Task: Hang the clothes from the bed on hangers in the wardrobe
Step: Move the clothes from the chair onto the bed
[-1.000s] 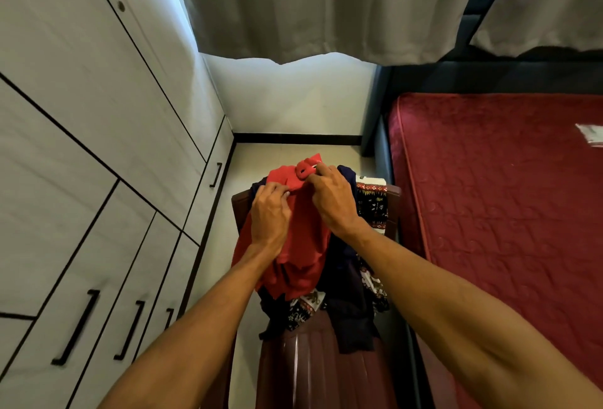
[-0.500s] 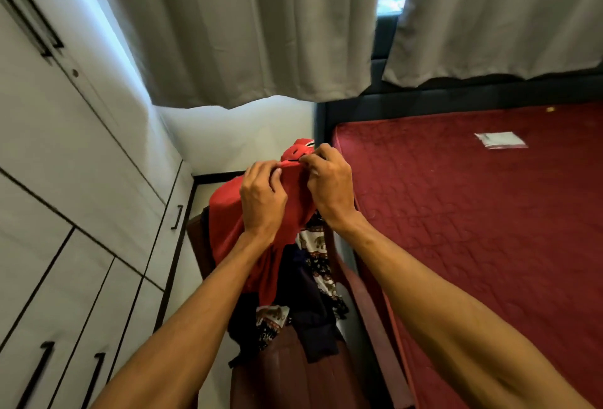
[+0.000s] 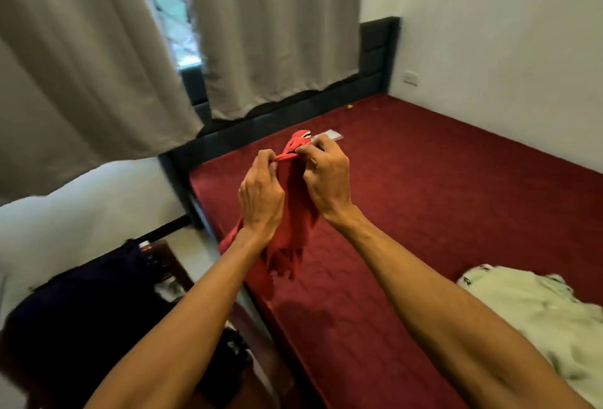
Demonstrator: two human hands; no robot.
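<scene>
my left hand (image 3: 261,199) and right hand (image 3: 326,180) are both pinched tight on the top edge of the red garment (image 3: 293,212), held in the air over the near edge of the bed (image 3: 424,196). it looks light and limp, best gripped at the neckline. beyond, the mattress lies open up to the curtains (image 3: 277,33).

Red garment (image 3: 295,212): upper edge bunched inside both grips, middle covered by the left hand (image 3: 261,199) and right hand (image 3: 326,180); type unclear. Pale green cloth (image 3: 538,314): cut by the right edge. Dark clothes heap (image 3: 81,317): blurred, pieces indistinguishable.
</scene>
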